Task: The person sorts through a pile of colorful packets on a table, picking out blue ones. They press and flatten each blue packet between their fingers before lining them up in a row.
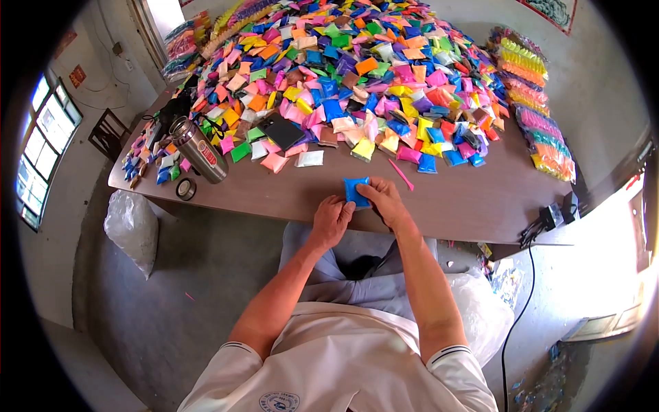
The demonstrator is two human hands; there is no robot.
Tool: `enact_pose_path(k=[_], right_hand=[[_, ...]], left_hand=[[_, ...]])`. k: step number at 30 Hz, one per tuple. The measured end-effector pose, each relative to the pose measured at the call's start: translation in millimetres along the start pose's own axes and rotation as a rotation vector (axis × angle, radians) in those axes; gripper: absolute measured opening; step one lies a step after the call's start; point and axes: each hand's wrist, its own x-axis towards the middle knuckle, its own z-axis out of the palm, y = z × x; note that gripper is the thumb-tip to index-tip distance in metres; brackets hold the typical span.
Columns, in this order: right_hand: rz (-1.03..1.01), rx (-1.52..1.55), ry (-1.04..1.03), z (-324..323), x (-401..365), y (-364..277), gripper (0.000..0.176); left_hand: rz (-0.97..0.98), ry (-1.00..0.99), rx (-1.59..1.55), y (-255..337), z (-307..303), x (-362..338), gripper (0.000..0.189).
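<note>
A small blue packet is held up at the table's front edge, between my two hands. My right hand pinches its right side with thumb and fingers. At its lower left corner, my left hand has its fingers curled together and touches the packet. Beyond them, a large heap of small coloured packets covers the back of the brown table. A thin pink strip lies just past my right hand.
A steel flask stands at the left beside its lid. A black phone rests on the heap's front. Strips of packets and black adapters are at the right. Plastic bags are below.
</note>
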Motion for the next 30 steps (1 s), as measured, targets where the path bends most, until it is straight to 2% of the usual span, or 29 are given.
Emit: enact_pose_path(k=[3,13,16,18,25,30], right_hand=[[0.023,-0.104,-0.025,0.7,-4.3,-8.1,0.010],[0.016,-0.060,-0.028,2.2,-6.7,-9.5,0.015],[0.071,-0.089,0.011,2.7,-6.3,-5.3,0.018],[-0.022,-0.034,0.033,4.4,-4.4,2.4,0.021],[0.011,-0.131,0.065,2.1,-1.1,8.3,0.024],[-0.044,-0.099,0.059,10.5,-5.3,-2.5,0.023]], left_hand=[[-0.010,-0.034,-0.014,4.3,-4.1,0.4,0.042],[0.003,0.019,-0.014,4.8,-1.0,-1.2,0.041],[-0.002,0.000,0.012,6.9,-2.4,-2.4,0.039],[0.008,0.003,0.059,8.1,-1.4,-3.1,0.037],[0.018,0.004,0.086,11.5,-1.7,-7.6,0.034],[-0.015,-0.017,0.065,11.9,-3.0,-8.4,0.038]])
